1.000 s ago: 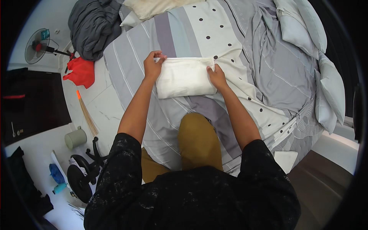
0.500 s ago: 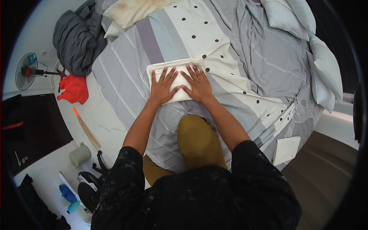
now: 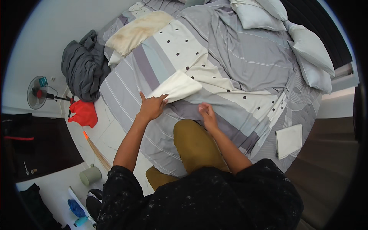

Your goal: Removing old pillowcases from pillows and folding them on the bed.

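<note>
Just beyond my left hand (image 3: 152, 108) is the folded white cloth (image 3: 179, 86), slanted over the striped bedspread (image 3: 126, 82), its near edge at my thumb. That hand's fingers are spread; whether any pinch the fabric, I cannot tell. My right hand (image 3: 208, 115) hangs apart from the cloth, near my knee (image 3: 189, 134), fingers loosely curled. Well to its right, another folded cloth (image 3: 289, 142) lies on the quilted mattress (image 3: 303, 109).
</note>
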`<state>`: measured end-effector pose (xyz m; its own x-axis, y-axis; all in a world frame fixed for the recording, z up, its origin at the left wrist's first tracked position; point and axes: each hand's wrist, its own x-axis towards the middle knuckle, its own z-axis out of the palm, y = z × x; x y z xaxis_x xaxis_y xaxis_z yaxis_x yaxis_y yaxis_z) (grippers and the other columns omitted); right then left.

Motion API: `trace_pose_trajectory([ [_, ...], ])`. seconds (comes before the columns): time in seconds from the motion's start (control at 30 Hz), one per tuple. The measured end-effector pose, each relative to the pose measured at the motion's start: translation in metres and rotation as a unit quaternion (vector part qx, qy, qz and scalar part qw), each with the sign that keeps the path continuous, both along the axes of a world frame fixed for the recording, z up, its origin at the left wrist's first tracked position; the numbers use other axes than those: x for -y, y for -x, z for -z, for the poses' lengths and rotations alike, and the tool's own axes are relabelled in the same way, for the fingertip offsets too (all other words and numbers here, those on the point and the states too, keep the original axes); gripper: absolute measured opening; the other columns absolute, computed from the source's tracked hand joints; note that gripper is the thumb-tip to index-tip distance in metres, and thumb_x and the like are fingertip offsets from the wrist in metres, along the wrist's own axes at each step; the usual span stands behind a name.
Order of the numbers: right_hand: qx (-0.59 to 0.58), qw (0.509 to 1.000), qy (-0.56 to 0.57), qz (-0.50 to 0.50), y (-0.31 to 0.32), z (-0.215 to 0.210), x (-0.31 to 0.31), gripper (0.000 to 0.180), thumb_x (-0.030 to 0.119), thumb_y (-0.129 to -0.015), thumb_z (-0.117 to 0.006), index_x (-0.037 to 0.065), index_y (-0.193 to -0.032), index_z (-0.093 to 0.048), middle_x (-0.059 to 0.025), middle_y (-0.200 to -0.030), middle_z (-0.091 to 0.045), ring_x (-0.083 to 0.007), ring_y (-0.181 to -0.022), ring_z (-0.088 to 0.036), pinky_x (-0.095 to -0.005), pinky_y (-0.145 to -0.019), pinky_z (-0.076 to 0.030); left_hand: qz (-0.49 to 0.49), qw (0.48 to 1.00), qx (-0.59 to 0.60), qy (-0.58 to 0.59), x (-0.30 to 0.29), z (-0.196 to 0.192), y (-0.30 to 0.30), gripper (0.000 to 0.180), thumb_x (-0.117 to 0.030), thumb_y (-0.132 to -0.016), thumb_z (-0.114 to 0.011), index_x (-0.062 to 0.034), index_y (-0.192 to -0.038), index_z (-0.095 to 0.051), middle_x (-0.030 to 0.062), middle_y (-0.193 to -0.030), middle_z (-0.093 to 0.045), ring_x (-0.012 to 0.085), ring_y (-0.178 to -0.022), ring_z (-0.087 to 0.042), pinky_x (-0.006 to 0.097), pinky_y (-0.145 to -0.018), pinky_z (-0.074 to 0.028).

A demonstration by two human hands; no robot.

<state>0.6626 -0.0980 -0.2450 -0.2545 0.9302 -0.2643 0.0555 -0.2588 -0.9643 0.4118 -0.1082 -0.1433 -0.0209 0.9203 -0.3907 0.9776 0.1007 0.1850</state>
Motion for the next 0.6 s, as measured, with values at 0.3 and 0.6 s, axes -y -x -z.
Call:
trace_pose_trajectory([
  [0.3,-0.575,0.783,0.193,0.141,-0.053,-0.03,0.051,0.058,0.05,-0.091,-0.039,0.011,-0.133,-0.036,-0.0069,-0.128,-0.045,-0.0209,-0.114,-0.044,-0.0351,-0.101,-0.032,0.141,0.955,0.244,-0.089,0.065,-0.078,-0.244,0.05,-0.037,-0.089,-0.049,-0.0004,-0.123,-0.048,0.0297,-0.112,-0.052,0.0431,-0.1,-0.053,0.046,-0.084,-0.043],
  [0.6,-0.433,0.819,0.031,0.376,-0.324,-0.054,0.079,0.05,0.04,-0.093,-0.039,0.007,-0.13,-0.039,-0.0078,-0.119,-0.052,-0.0207,-0.106,-0.051,-0.0336,-0.096,-0.038,0.266,0.843,0.445,0.142,0.126,-0.026,-0.26,0.054,-0.031,-0.09,-0.053,-0.0053,-0.135,-0.036,0.0223,-0.138,-0.034,0.0372,-0.128,-0.034,0.041,-0.103,-0.032],
])
